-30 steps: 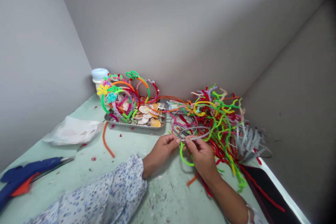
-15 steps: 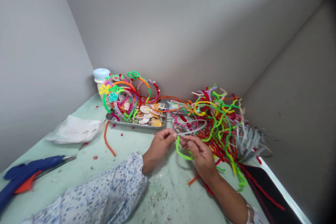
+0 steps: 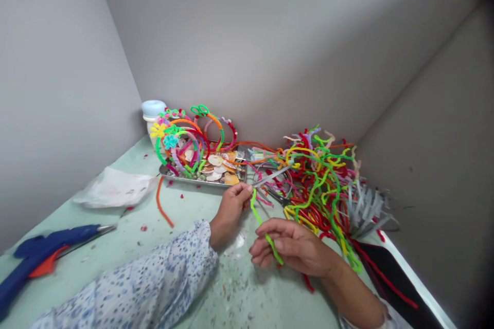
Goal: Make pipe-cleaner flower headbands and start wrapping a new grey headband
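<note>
Left hand (image 3: 230,214) pinches a grey strip (image 3: 272,175) and fuzzy green stem (image 3: 255,207); right hand (image 3: 299,247), fingers parted, meets the stem's near end. It seems light, bendable — best pinched there.

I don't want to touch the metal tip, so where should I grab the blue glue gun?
Probably by the handle, from the near left: the glue gun lies on its side, handle slanting toward you, orange trigger in its crook, metal tip pointing right, away from your grip.

Right hand (image 3: 287,247) lower, green stem (image 3: 257,217) straighter
</note>
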